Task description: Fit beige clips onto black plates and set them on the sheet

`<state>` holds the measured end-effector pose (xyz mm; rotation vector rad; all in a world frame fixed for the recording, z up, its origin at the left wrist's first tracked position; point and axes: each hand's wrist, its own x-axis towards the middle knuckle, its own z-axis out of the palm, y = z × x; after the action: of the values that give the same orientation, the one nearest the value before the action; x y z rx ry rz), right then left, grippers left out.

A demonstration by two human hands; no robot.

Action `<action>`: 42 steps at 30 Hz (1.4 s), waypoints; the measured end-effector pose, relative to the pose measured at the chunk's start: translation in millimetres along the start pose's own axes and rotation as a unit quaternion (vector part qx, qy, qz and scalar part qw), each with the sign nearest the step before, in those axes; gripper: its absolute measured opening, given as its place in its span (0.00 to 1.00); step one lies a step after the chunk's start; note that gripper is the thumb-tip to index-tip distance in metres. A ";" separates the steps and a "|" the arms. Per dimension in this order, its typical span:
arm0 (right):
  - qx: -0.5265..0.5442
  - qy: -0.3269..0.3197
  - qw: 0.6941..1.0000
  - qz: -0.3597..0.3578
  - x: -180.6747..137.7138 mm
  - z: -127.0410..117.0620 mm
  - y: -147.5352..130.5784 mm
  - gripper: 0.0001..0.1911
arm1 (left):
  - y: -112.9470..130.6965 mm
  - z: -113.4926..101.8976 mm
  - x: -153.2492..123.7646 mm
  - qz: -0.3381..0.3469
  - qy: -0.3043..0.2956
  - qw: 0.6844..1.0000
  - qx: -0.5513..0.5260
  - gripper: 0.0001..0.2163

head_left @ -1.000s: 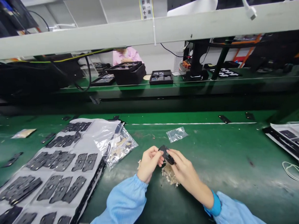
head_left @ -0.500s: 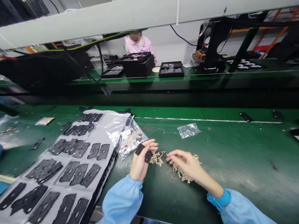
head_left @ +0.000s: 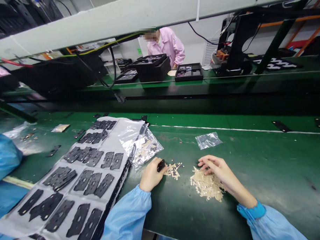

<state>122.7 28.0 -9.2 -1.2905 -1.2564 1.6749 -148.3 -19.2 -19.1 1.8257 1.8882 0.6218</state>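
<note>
Green bench (head_left: 245,166) beneath me bears a white sheet (head_left: 115,140) at my left, its black plates (head_left: 59,216) in rows, presumably to stay sorted. My right hand (head_left: 214,169) slants in low, fingers loosely curled and apart, at the edge of the pale heap (head_left: 208,188), perhaps set there for easy reach. My left hand (head_left: 151,174), knuckles up, pinches a tilted black part (head_left: 161,165) beside a smaller pale cluster (head_left: 173,172).
</note>
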 end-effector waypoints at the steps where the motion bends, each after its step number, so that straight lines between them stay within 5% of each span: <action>1: 0.000 0.002 1.000 -0.001 0.4 -0.1 -0.1 0.17 | 1.1 -0.3 1.9 0.005 -0.011 1.000 0.008 0.07; 8: -0.007 0.003 1.000 -0.010 1.0 -2.0 -0.1 0.17 | 1.8 -7.8 5.4 0.028 -0.021 0.999 -0.009 0.07; 15: -0.087 0.052 0.991 -0.085 -0.1 -0.5 6.7 0.14 | 15.8 -13.6 -5.2 0.120 0.052 0.987 -0.093 0.07; 22: 0.150 -0.150 0.977 0.002 -26.8 15.6 -20.9 0.11 | 73.9 8.4 -8.2 0.292 0.036 0.936 -0.195 0.08; 28: 0.213 -0.150 0.965 0.037 -28.6 -9.8 -25.2 0.08 | 110.5 23.6 19.4 0.359 -0.018 0.917 -0.175 0.06; 33: 0.211 -0.092 0.973 0.010 -26.6 -24.2 -23.1 0.11 | 119.2 44.8 31.5 0.283 -0.008 0.926 -0.248 0.04; 38: 0.146 0.022 0.986 -0.077 -25.6 -9.6 -15.7 0.11 | 113.0 63.5 21.5 0.147 -0.039 0.933 -0.326 0.04; 42: 0.096 0.051 0.989 -0.101 -25.7 1.3 -11.2 0.10 | 111.3 65.2 15.9 0.089 -0.057 0.917 -0.385 0.05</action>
<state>128.3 7.9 9.6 -1.0826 -1.0962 1.5262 -20.6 0.9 -5.1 1.4538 1.1434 1.1024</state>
